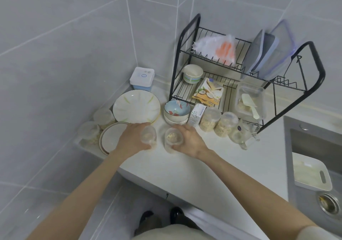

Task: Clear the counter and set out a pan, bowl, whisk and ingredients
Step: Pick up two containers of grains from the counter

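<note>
Left grip (132, 138) around blurred, half-hidden jar (149, 135)

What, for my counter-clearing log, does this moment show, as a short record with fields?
left hand: grips a clear jar
right hand: grips a second clear jar holding oat-like flakes
jars' contact with counter: cannot tell
left of hands: large plate, smaller plates, two more jars
behind hands: stacked bowls
right: two filled jars, glass mug, black rack, sink
pan, whisk: not in view
</note>
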